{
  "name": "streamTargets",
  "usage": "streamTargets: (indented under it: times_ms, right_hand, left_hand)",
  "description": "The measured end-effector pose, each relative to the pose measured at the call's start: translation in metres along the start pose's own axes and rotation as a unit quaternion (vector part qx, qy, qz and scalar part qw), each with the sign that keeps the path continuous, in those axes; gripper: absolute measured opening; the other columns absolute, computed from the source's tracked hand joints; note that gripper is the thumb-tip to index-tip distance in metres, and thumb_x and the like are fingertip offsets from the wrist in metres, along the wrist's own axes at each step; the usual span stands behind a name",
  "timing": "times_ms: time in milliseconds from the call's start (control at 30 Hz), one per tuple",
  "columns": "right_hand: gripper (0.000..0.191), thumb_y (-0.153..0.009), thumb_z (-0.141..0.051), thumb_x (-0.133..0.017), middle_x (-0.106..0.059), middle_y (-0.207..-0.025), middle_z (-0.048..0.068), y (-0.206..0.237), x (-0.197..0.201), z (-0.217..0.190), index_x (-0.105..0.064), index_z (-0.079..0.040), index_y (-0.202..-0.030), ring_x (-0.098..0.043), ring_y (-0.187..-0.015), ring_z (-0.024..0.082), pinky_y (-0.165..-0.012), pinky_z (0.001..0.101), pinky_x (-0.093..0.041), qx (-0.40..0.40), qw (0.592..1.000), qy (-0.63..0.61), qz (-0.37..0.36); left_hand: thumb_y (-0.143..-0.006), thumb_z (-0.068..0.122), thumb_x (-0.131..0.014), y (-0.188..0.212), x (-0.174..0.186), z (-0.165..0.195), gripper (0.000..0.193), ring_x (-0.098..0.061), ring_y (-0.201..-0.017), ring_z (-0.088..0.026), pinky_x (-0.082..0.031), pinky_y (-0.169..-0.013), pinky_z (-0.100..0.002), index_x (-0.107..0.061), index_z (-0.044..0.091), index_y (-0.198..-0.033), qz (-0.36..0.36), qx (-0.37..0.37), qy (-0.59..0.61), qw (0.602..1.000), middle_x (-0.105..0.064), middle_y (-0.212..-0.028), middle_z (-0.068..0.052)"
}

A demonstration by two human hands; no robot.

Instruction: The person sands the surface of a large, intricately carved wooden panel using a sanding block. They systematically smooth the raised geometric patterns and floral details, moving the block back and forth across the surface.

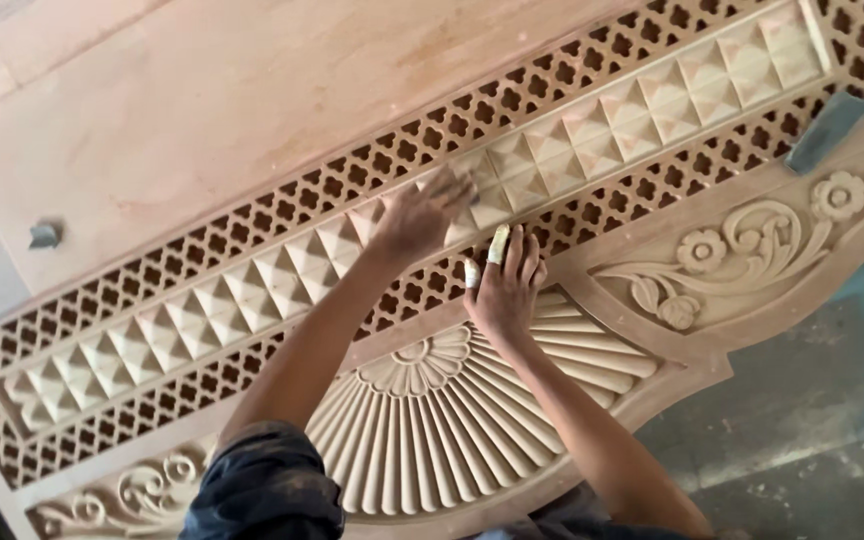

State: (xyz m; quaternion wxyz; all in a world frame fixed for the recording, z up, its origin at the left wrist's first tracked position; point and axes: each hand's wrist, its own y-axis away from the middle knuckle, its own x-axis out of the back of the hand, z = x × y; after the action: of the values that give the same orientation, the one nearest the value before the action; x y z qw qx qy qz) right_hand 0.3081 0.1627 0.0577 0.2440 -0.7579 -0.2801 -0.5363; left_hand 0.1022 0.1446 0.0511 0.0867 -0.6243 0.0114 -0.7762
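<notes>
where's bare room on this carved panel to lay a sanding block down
The plain board above the lattice strip is bare, bar a small grey block. It is crowded where the left hand and right hand work.

Carved sandstone panel served as work surface, over grey floor. On it lay a grey abrasive block at right, smaller grey block at left.

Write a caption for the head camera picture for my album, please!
Two dusty hands, left blurred on the pyramid strip, right flat on the lattice, over a carved wooden panel.
</notes>
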Motion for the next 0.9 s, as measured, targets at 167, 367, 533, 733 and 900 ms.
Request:
streamTargets:
  times_ms: [167,367,533,733,900]
  right_hand:
    - [0.071,-0.102,-0.038,-0.057,-0.030,-0.155,0.034,-0.013,0.017,0.034,-0.029,0.003,-0.153,-0.028,-0.143,0.054,-0.110,0.0711,-0.028,0.013,1.000,-0.015,-0.014]
    - [0.071,-0.097,-0.034,-0.059,-0.028,-0.158,0.032,-0.017,0.044,0.082,-0.030,-0.005,-0.155,-0.025,-0.146,0.052,-0.114,0.0675,-0.026,0.035,0.996,-0.078,-0.022]
    - [0.058,-0.101,-0.020,-0.059,-0.036,-0.163,0.018,-0.022,0.054,0.145,-0.039,-0.006,-0.154,-0.036,-0.150,0.036,-0.125,0.0605,-0.029,0.043,0.969,-0.242,0.022]
    - [0.055,-0.109,-0.019,-0.060,-0.031,-0.167,0.025,-0.072,0.056,0.212,-0.040,-0.004,-0.158,-0.032,-0.155,0.040,-0.126,0.0602,-0.028,0.036,0.967,-0.196,0.156]
    - [0.061,-0.108,-0.024,-0.059,-0.032,-0.162,0.028,-0.097,0.057,0.205,-0.036,0.001,-0.158,-0.034,-0.146,0.047,-0.116,0.0619,-0.026,-0.002,0.994,-0.030,0.106]
  left_hand:
    - [-0.098,0.009,-0.054,-0.028,0.001,0.061,0.045,-0.045,-0.147,-0.028,-0.050,-0.110,-0.046,-0.059,0.016,-0.143,0.045,0.117,0.002,0.992,-0.055,-0.151,-0.002]
    - [-0.101,0.009,-0.044,-0.057,-0.006,0.098,0.045,-0.045,-0.147,-0.027,-0.060,-0.084,-0.040,-0.059,0.024,-0.141,-0.020,0.184,0.106,0.977,-0.055,-0.151,0.002]
    - [-0.106,0.004,-0.052,-0.082,-0.038,0.131,0.038,-0.046,-0.148,-0.032,-0.056,-0.097,-0.040,-0.059,0.015,-0.141,0.160,0.279,0.006,0.947,-0.057,-0.151,-0.006]
    - [-0.097,0.002,-0.056,-0.091,-0.051,0.152,0.049,-0.045,-0.150,-0.032,-0.054,-0.111,-0.050,-0.058,0.011,-0.145,0.162,0.271,0.026,0.948,-0.056,-0.150,-0.003]
    - [-0.097,0.016,-0.061,-0.097,-0.049,0.136,0.054,-0.032,-0.154,-0.027,-0.044,-0.119,-0.051,-0.051,0.013,-0.150,0.151,0.402,-0.026,0.903,-0.049,-0.157,-0.005]
